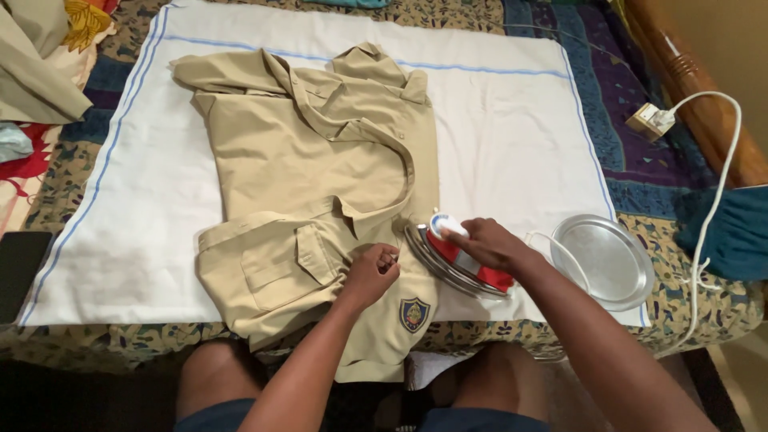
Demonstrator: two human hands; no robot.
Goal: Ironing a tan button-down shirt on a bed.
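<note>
A khaki uniform shirt (304,152) lies spread on a white cloth (496,120) with blue stripes near its edges. A sleeve with a dark shield badge (414,314) hangs over the near edge. My left hand (370,274) is closed into a fist, pinching the shirt fabric beside a chest pocket (276,264). My right hand (488,244) grips the handle of a red and white electric iron (456,256), which rests tilted with its metal soleplate toward the shirt, at the shirt's right edge.
A round metal plate (602,260) sits right of the iron. A white cord (712,200) runs to a plug adapter (652,120) at the right. Teal cloth (728,232) lies far right, more clothes at the far left, a dark phone (20,272) at the left edge.
</note>
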